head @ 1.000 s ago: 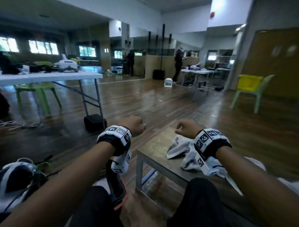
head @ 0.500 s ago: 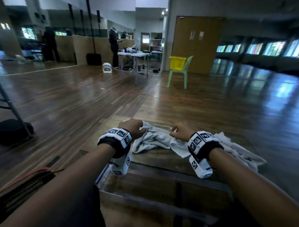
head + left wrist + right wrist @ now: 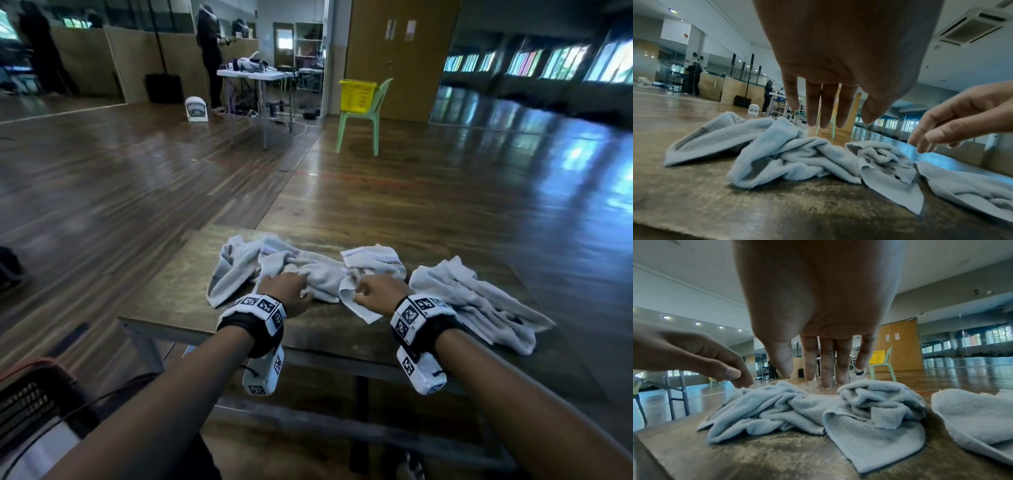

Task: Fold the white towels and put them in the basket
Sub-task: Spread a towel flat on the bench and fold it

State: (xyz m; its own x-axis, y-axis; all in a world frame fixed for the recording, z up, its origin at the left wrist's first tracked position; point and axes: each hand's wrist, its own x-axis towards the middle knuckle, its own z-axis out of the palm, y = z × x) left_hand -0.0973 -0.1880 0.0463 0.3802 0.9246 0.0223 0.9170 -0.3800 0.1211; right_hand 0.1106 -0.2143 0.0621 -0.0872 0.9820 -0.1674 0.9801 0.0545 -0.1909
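Note:
A crumpled white towel [image 3: 318,274] lies in the middle of the low wooden table [image 3: 171,298]. A second rumpled towel [image 3: 472,301] lies to its right. My left hand [image 3: 291,291] hovers just over the middle towel's left part, fingers [image 3: 826,113] straight and pointing down, with no cloth between them. My right hand [image 3: 373,291] hangs over the same towel's [image 3: 807,410] right part, its fingers [image 3: 826,369] also straight and empty. The yellow basket [image 3: 358,96] sits on a green chair far across the room.
The green chair [image 3: 363,126] stands several metres ahead on the wooden floor. A white folding table [image 3: 253,75] with gear and a standing person are at the back. A black crate [image 3: 30,401] with cables sits at my lower left.
The view has swung right and down from the room onto the table. Both hands have moved forward over the middle towel and uncurled from fists to straight fingers.

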